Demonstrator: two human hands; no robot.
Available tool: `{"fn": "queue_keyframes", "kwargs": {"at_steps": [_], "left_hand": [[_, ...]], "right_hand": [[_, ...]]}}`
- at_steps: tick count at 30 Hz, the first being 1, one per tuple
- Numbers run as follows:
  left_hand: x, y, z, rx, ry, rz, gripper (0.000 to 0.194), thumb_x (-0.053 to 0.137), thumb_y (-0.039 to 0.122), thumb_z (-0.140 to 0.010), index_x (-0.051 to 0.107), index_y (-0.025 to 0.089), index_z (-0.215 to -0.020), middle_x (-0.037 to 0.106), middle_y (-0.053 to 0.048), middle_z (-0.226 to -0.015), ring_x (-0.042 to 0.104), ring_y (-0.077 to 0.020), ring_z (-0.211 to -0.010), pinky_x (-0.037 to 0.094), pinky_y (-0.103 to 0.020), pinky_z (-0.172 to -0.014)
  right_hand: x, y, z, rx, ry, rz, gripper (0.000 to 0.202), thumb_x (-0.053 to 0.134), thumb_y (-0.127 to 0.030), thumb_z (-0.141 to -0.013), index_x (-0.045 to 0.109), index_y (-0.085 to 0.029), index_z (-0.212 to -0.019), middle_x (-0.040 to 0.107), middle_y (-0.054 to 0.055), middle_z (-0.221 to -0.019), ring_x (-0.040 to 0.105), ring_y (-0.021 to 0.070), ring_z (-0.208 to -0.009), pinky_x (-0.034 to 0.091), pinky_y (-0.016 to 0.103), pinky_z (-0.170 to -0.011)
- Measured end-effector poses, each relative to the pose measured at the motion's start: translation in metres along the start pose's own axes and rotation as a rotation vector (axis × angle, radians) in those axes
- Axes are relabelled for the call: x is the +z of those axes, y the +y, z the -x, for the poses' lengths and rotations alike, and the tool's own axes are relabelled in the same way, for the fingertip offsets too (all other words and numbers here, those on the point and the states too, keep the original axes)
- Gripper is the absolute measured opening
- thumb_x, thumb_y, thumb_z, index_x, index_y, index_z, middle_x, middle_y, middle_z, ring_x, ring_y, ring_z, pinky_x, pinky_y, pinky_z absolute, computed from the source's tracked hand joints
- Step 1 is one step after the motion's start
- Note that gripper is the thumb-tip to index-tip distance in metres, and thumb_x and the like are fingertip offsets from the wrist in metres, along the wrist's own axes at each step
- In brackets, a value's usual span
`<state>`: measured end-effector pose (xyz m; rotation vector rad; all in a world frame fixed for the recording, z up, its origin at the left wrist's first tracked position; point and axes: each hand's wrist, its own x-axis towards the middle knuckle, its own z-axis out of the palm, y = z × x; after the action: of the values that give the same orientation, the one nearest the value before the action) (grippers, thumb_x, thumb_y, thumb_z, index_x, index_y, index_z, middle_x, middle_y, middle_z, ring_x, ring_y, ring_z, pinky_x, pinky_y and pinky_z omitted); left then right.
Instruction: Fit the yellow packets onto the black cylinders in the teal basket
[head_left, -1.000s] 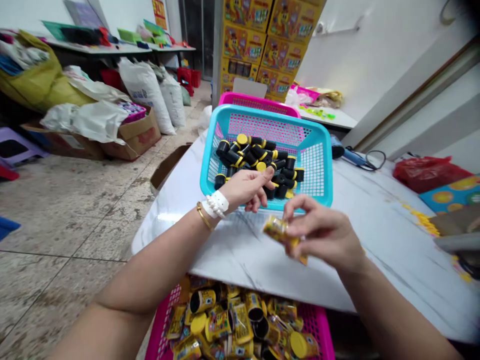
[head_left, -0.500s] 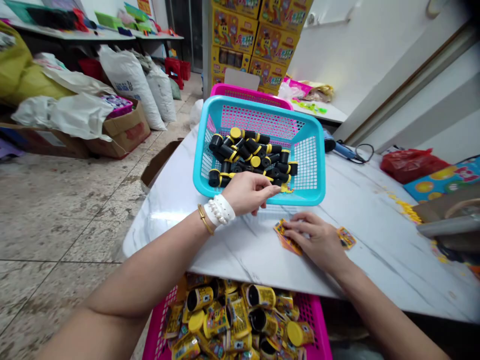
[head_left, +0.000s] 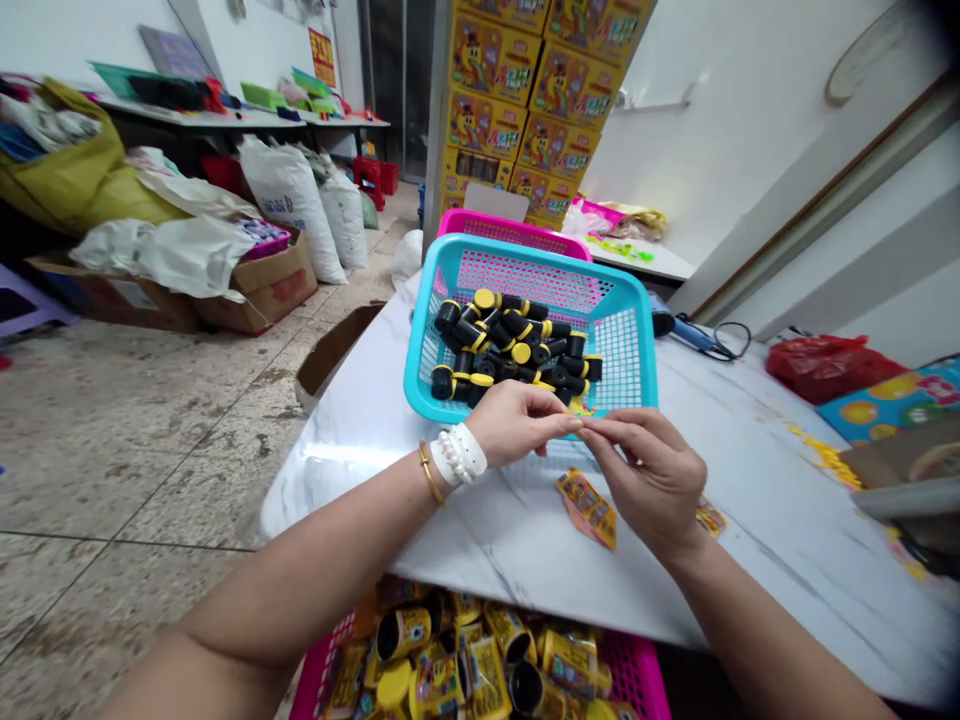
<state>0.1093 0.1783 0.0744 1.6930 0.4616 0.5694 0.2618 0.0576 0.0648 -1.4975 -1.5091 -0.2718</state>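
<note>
My left hand (head_left: 520, 422), with white and gold bracelets on its wrist, is closed in a pinch at the front rim of the turquoise basket (head_left: 641, 340). The fingertips of my right hand (head_left: 649, 470) meet those of my left, also pinched; whatever is between them is too small to make out. Inside the basket lies a heap of black cylinders with yellow rings or caps (head_left: 520, 352). Below my right hand, printed orange-yellow labels (head_left: 589, 508) rest on the white marbled table (head_left: 480, 530). Another label (head_left: 710, 517) is partly hidden behind my right wrist.
Under the table edge, a magenta basket (head_left: 651, 680) holds many yellow printed cups (head_left: 487, 675). Behind the turquoise basket stand another pink basket (head_left: 517, 228) and stacked yellow cartons (head_left: 559, 80). A blue corded tool (head_left: 697, 332) and red bag (head_left: 829, 370) lie to the right.
My right hand has lifted off the labels and moved up and left to meet my left fingertips. My left hand keeps its pinch by the basket rim. The view has shifted slightly.
</note>
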Motion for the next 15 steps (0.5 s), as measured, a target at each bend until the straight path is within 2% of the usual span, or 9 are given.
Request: {"fn": "queue_keyframes", "kwargs": {"at_steps": [3,5,7,10,15], "left_hand": [[-0.003,-0.001,-0.002,0.012,0.050,0.037,0.028,0.068,0.036,-0.078,0.064,0.014,-0.062,0.051,0.004,-0.051,0.046,-0.0072,-0.046,0.035,-0.019,-0.046],[-0.002,-0.002,-0.002,0.038,0.116,-0.005,0.025,0.069,0.033,-0.077,0.064,0.014,-0.061,0.054,0.003,-0.052,0.047,-0.0075,-0.047,0.035,-0.019,-0.046],[0.001,-0.003,-0.001,0.089,0.259,-0.017,0.019,0.070,0.030,-0.077,0.067,0.014,-0.067,0.061,0.000,-0.060,0.052,-0.0089,-0.053,0.038,-0.020,-0.050],[0.009,-0.002,0.003,0.177,0.478,0.016,0.020,0.066,0.032,-0.081,0.069,0.014,-0.072,0.065,-0.001,-0.064,0.054,-0.0097,-0.057,0.041,-0.021,-0.054],[0.016,0.005,0.014,0.287,0.563,-0.069,0.029,0.062,0.036,-0.087,0.073,0.015,-0.071,0.065,-0.003,-0.062,0.053,-0.0107,-0.056,0.041,-0.023,-0.055]], "right_hand": [[0.009,0.001,-0.013,0.321,-0.150,-0.239,0.027,0.073,-0.038,-0.081,0.072,-0.021,-0.102,0.068,0.005,-0.088,0.059,0.0146,-0.068,0.046,0.025,-0.052],[0.014,0.005,-0.018,0.552,-0.267,-0.416,0.030,0.072,-0.046,-0.080,0.071,-0.017,-0.089,0.065,0.002,-0.070,0.052,0.0110,-0.054,0.039,0.022,-0.044],[0.020,0.009,-0.019,0.677,-0.253,-0.508,0.035,0.072,-0.049,-0.079,0.066,-0.016,-0.073,0.055,-0.002,-0.054,0.043,0.0075,-0.045,0.032,0.020,-0.041],[0.025,0.008,-0.019,0.685,-0.087,-0.503,0.039,0.072,-0.051,-0.078,0.060,-0.016,-0.065,0.048,-0.005,-0.048,0.038,0.0068,-0.043,0.028,0.020,-0.040],[0.026,0.001,-0.018,0.616,0.017,-0.422,0.040,0.067,-0.054,-0.082,0.064,-0.016,-0.067,0.050,-0.003,-0.050,0.042,0.0095,-0.046,0.033,0.022,-0.042]]}}
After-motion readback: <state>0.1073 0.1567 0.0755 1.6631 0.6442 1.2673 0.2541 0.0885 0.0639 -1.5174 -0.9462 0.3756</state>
